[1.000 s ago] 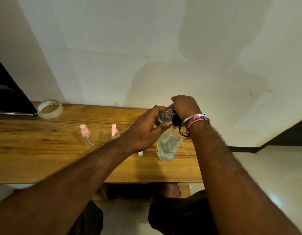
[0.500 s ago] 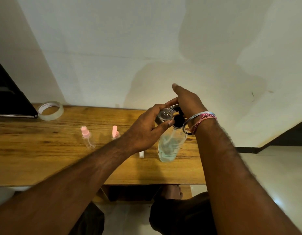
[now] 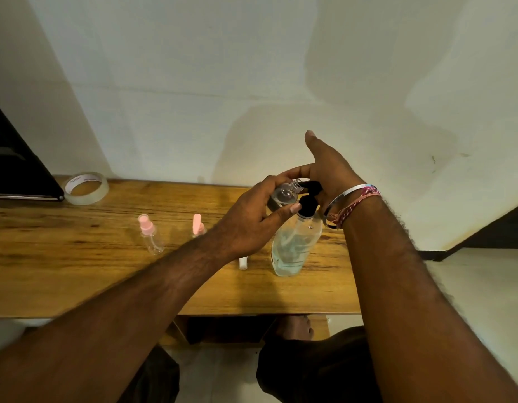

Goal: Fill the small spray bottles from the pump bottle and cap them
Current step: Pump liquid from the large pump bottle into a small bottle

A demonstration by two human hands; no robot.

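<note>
A clear pump bottle (image 3: 292,248) with pale liquid and a black pump head (image 3: 308,196) stands on the wooden table (image 3: 77,274). My left hand (image 3: 252,219) grips a small clear spray bottle (image 3: 285,194), uncapped, tilted with its mouth at the pump spout. My right hand (image 3: 327,167) lies over the pump head with straight fingers and the thumb raised. A capped small spray bottle with a pink top (image 3: 150,234) stands to the left. Another pink-topped bottle (image 3: 198,225) stands beside my left wrist, partly hidden. A small white cap (image 3: 243,263) lies under my left forearm.
A roll of clear tape (image 3: 85,187) lies at the back left of the table next to a black flat object (image 3: 16,170). The white wall rises right behind the table. My knees and a foot show below the front edge.
My right hand has lifted from pressing the pump, and its fingers have straightened with the thumb up. The pump head has risen. My left hand keeps the small bottle at the spout.
</note>
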